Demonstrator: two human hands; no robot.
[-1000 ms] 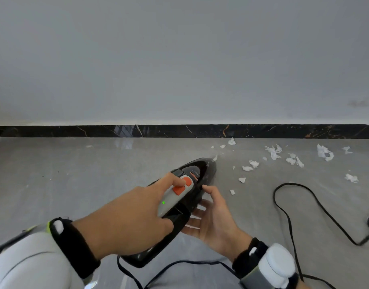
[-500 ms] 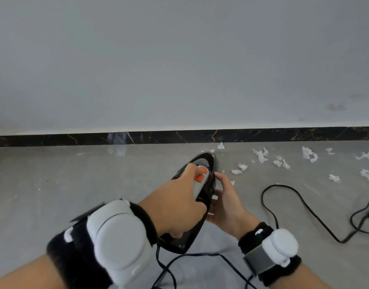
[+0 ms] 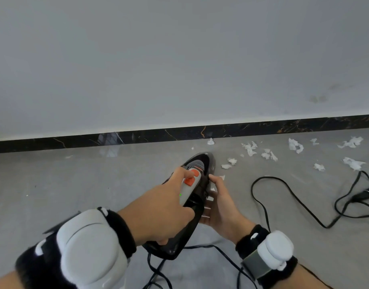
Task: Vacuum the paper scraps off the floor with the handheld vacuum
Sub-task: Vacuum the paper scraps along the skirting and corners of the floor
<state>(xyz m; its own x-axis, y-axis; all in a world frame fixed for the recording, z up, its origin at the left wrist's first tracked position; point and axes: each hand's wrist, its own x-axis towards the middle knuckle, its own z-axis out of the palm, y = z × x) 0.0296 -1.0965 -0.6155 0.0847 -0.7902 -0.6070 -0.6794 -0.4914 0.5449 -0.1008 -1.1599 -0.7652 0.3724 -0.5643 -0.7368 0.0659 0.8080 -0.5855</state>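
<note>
We've got the left hand (image 3: 158, 211) clamped on the handheld vacuum (image 3: 192, 197), right hand (image 3: 219, 205) cupping its side, paper scraps (image 3: 250, 150) mostly still littering the floor (image 3: 75, 184).

- Left hand (image 3: 158, 209) wraps the grey handle of the glossy black handheld vacuum (image 3: 197, 207), thumb on its orange buttons.
- Right hand (image 3: 221, 205) cups the vacuum's right side.
- Torn white paper scraps (image 3: 250, 150) lie far right on the grey tiled floor (image 3: 64, 184).
- Black power cord (image 3: 283, 197) loops at right.
</note>
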